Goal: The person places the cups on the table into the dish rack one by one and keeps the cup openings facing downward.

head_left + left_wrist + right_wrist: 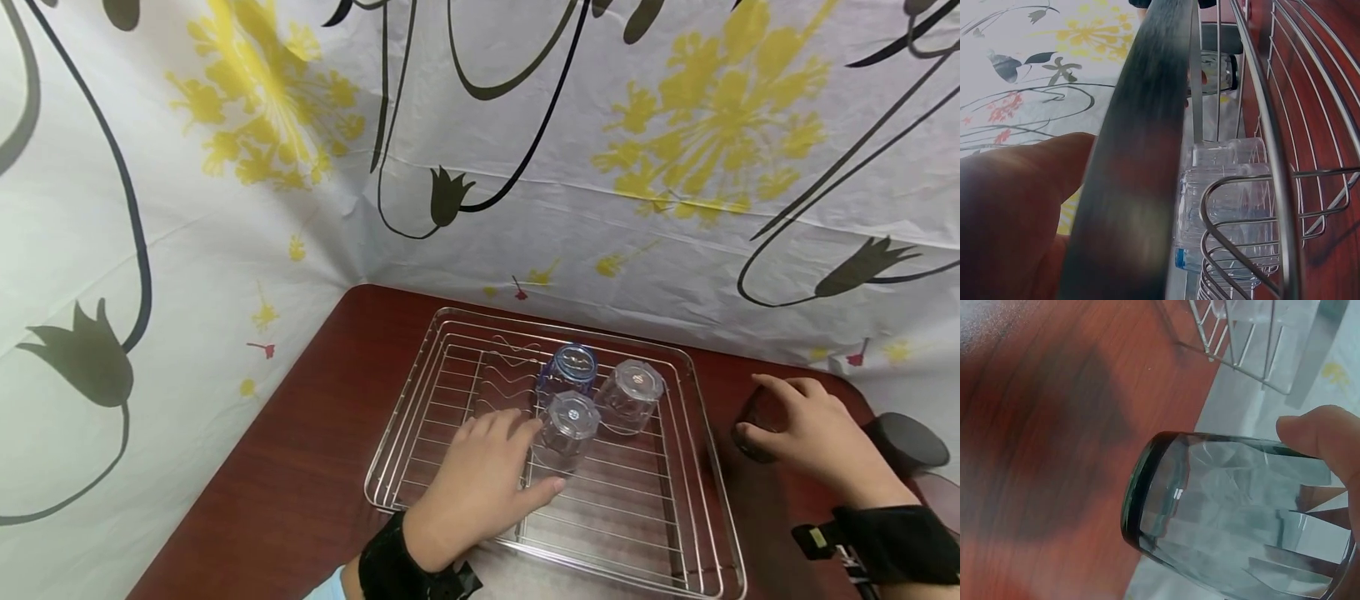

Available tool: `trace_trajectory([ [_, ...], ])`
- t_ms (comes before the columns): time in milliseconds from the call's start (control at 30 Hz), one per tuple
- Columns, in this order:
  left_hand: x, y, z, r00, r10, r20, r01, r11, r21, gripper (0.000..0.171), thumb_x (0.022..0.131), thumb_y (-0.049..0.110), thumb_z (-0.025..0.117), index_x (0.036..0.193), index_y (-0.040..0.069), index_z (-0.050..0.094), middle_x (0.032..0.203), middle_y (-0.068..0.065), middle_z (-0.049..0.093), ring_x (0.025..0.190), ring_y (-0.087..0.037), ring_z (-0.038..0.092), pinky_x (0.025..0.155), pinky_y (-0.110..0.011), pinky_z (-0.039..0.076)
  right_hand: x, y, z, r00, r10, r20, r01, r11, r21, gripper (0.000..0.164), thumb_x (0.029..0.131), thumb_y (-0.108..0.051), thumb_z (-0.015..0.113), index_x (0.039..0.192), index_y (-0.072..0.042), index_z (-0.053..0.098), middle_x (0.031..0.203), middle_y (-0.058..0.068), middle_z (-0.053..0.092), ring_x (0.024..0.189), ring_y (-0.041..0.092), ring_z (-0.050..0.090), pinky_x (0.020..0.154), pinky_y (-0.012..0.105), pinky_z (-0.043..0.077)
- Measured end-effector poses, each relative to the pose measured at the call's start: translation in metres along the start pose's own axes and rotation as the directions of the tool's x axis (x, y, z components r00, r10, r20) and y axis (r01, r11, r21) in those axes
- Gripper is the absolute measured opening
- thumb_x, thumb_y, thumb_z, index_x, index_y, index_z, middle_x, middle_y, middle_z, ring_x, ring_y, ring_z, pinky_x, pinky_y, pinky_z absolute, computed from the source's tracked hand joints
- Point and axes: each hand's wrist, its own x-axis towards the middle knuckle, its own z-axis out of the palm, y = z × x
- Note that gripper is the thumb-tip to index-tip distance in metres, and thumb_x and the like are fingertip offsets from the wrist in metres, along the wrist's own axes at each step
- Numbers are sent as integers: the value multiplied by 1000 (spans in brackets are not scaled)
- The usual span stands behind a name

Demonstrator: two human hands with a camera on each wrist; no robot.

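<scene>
My right hand [813,425] holds a dark tinted drinking glass [759,415] to the right of the wire rack. In the right wrist view, the thumb lies along the side of that faceted see-through glass [1229,500], and its thick end points away over the table. Over the rack, my left hand [480,483] has its fingers extended and thumb spread beside a clear glass [568,429]; whether they touch is unclear. Behind that one stand a blue-tinted glass [566,372] and a second clear glass [632,398], all upside down in the rack.
The metal wire rack [630,508], with wavy dividers [504,383], sits on a reddish-brown table [292,467]. A dark cup-like object [907,442] lies beyond my right wrist. Flower-patterned cloth [510,150] hangs behind. A broad metal strip [1135,150] crosses the left wrist view.
</scene>
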Motion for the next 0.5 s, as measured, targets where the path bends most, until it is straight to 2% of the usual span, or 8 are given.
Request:
trace_trajectory([
  [133, 0, 0, 0, 1000, 3, -2, -3, 1000, 11, 75, 91, 73, 49, 142, 18, 54, 142, -9, 56, 132, -30, 52, 110, -53, 41, -3, -4, -5, 999, -22, -26, 22, 1000, -18, 89, 85, -53, 74, 148, 0, 39, 132, 43, 34, 111, 65, 38, 79, 73, 38],
  [333, 0, 0, -1, 1000, 9, -6, -9, 1000, 15, 72, 91, 70, 53, 141, 18, 55, 142, -9, 56, 131, -30, 53, 109, -53, 42, -11, -16, -17, 992, -45, -117, 38, 998, -57, 83, 82, -44, 79, 146, -3, 45, 132, 38, 39, 110, 60, 40, 80, 70, 37],
  [500, -1, 1, 0, 1000, 12, -9, -12, 1000, 13, 71, 91, 69, 55, 140, 18, 56, 142, -9, 56, 130, -30, 54, 108, -54, 43, -19, -29, -31, 991, -50, -127, 40, 996, -82, 82, 83, -39, 77, 149, -6, 43, 133, 34, 40, 108, 58, 39, 77, 68, 39],
])
